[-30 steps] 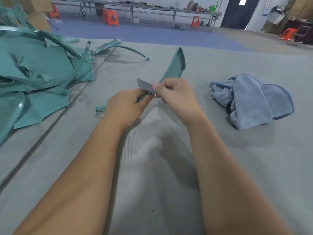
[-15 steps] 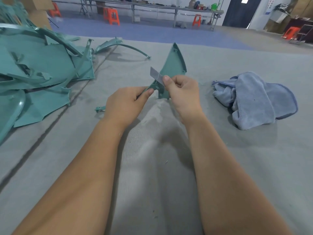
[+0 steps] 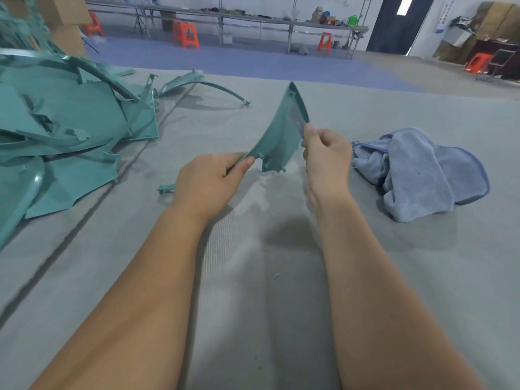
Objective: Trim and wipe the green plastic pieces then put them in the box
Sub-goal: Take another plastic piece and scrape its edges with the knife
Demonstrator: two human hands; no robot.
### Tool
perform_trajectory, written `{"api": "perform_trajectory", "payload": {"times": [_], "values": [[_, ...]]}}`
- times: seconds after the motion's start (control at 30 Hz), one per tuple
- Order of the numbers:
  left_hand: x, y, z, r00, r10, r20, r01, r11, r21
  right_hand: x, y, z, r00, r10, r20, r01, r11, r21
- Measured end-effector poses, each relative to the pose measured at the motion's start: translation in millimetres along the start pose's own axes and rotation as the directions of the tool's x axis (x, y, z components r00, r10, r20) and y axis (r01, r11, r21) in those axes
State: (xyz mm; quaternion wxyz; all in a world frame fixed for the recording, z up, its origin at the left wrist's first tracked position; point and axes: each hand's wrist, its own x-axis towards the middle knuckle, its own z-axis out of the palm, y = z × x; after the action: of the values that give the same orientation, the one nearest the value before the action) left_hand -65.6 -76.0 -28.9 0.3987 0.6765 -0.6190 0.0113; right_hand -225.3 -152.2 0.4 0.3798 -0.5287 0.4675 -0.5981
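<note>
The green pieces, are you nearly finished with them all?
Not nearly. No finished pieces show, and no box is in view. Right now the left hand holds one green piece up while the right hand runs a small blade along its edge. The blue cloth lies unused, so wiping comes next. A big pile of green pieces waits on the left.

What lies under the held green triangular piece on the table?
Under the green piece only bare grey table cover shows, with a pale worn patch. The left hand and right hand cover the cloth beneath them, so that part is unseen.
</note>
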Motion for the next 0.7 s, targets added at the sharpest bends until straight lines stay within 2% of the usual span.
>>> {"api": "perform_trajectory", "payload": {"times": [0.13,0.3,0.6,0.7], "values": [[4,5,-3,0.999,0.041,0.0,-0.041,0.996,0.075,-4,-5,-1,0.997,0.056,0.052,-0.064,0.981,0.184],[5,6,-8,0.998,0.05,-0.035,-0.05,0.999,0.015,-6,-9,0,0.994,0.009,0.108,-0.037,0.965,0.26],[5,2,-7,0.999,0.018,-0.035,-0.016,0.999,0.034,-10,-14,2,0.971,0.072,0.226,-0.111,0.98,0.163],[4,2,-6,0.999,0.012,-0.041,-0.011,0.999,0.036,-11,-16,2,0.959,0.052,0.279,-0.09,0.988,0.123]]}}
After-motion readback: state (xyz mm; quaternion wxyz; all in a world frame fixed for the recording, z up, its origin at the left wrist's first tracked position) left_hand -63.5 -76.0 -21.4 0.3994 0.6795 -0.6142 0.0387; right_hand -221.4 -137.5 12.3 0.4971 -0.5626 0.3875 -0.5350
